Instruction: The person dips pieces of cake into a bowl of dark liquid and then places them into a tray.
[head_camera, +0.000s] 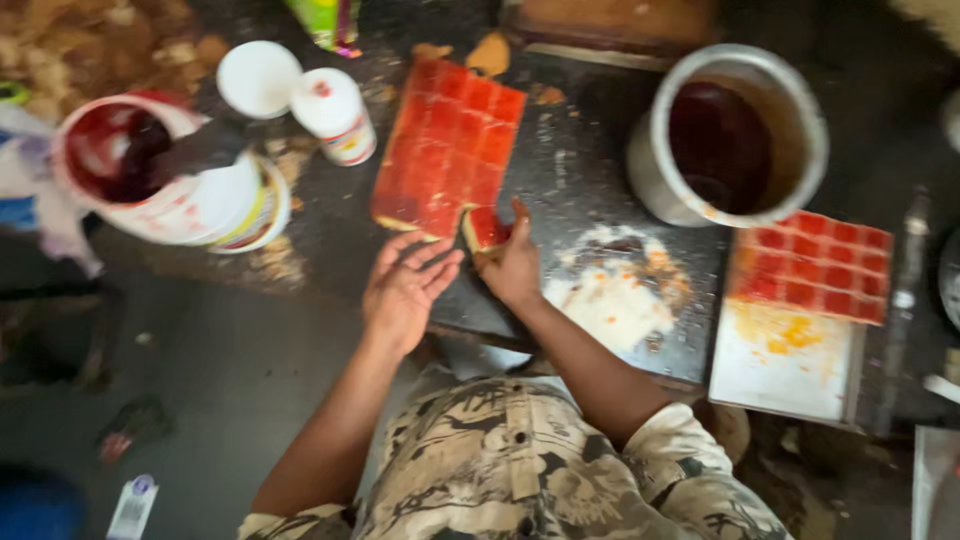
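On the dark work board (590, 190) that fills the middle of the view lies a large red slab (448, 145), scored into small squares and set at a slant. To its right stands a metal pot (730, 135) with dark red liquid inside (its rim is smeared orange). Further right, a white tray (790, 365) carries a second block of red squares (812, 267) at its far end, well apart from the slab. At the left edge a white bucket (165, 175), stained dark red within, lies tipped on its side, and near it stand a round white lid (258, 78) and a small white bottle (335, 115).

At the slab's near corner sits a single cut piece (487, 228), just beside the gap it fits. The right hand (512, 265) pinches this piece, thumb up along its right edge and fingers closed beneath it. The left hand (405, 290) is flat and open, palm up, fingers spread toward the slab's near edge, holding nothing; whether the fingertips touch the slab cannot be told through the blur.
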